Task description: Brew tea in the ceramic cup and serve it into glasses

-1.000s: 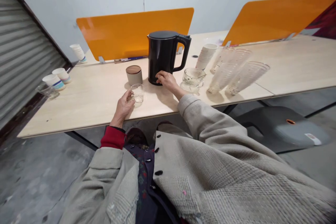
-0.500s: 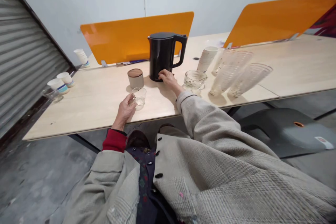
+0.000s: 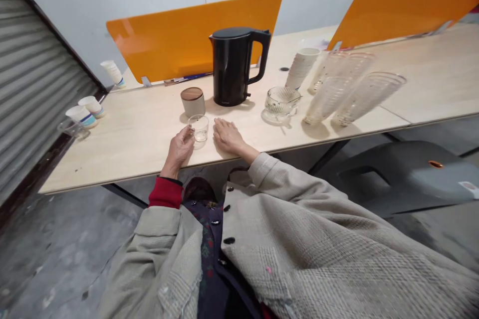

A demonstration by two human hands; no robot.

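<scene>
Near the table's front edge stands a small clear glass cup point(image 3: 200, 129). My left hand point(image 3: 180, 147) pinches its left side, with the fingers closed on it. To the right of the cup my right hand point(image 3: 229, 138) lies flat on the tabletop, fingers stretched out and holding nothing. Behind the hands is a black electric kettle point(image 3: 229, 70), upright, its handle to the right and lid down. A grey canister point(image 3: 193, 104) with a brown wooden lid stands just behind the glass cup.
Right of the kettle are a ribbed glass bowl point(image 3: 281, 102), a stack of paper cups point(image 3: 302, 67) and several leaning stacks of clear plastic cups point(image 3: 368, 99). Paper cups point(image 3: 82, 116) stand at the left edge. Orange dividers point(image 3: 179, 40) line the back. A grey stool point(image 3: 407, 174) is at right.
My right hand has left the base of the kettle, moved toward me and flattened on the table beside the glass cup. My left hand stays on the cup. The view has shifted slightly.
</scene>
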